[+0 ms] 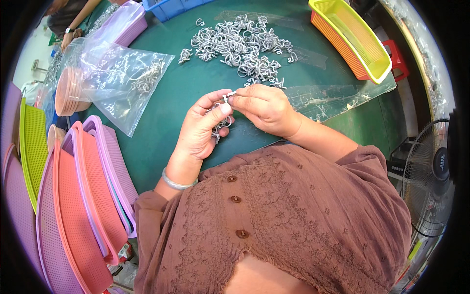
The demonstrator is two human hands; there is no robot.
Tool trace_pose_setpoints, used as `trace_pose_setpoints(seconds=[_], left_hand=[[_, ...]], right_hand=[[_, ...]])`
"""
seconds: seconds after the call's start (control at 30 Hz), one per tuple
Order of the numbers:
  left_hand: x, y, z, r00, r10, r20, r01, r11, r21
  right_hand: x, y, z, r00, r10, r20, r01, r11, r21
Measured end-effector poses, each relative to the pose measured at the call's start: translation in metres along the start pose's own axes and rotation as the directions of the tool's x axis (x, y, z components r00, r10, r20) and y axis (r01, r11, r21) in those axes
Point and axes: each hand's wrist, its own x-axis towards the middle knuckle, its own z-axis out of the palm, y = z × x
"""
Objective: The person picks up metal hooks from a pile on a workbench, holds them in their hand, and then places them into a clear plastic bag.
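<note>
Hooks (240,49) between bag (115,73) and yellow basket (355,41)

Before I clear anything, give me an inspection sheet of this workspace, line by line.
Surface: green table, with clear tape stuck on it; right edge worn.
Pieces: grey hooks in a loose pile beyond the hands; more in the left palm.
Clutter: clear bag with some hooks inside, pink cups, baskets at left, yellow basket at far right, blue crate at the far edge.
Hands: left hand holds several hooks; right hand pinches at the left's fingertips.
Cables: nothing seen.
Surroundings: fan and red stool at right; co-worker's hand at upper left.
</note>
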Motion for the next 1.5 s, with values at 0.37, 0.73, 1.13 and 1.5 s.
trace_pose_setpoints(seconds=[0.37, 0.73, 1.13, 1.5], left_hand=[[0.005, -0.001, -0.013, 0.994, -0.006, 0.113, 0.033, 0.970, -0.240], [0.010, -0.007, -0.024, 0.985, -0.016, 0.170, 0.064, 0.957, -0.284], [0.009, 0.003, 0.002, 1.000, -0.002, -0.015, 0.002, 1.000, 0.021], [0.009, 0.003, -0.001, 0.999, -0.022, -0.049, 0.025, 0.998, 0.066]], right_hand=[[-0.007, 0.019, -0.024, 0.980, 0.192, -0.044, -0.197, 0.942, -0.271], [-0.005, 0.017, -0.025, 0.974, 0.151, 0.168, -0.076, 0.918, -0.389], [0.001, 0.008, -0.026, 0.974, 0.217, 0.056, -0.222, 0.971, 0.090], [0.007, 0.011, -0.029, 0.746, 0.631, 0.213, -0.666, 0.699, 0.262]])
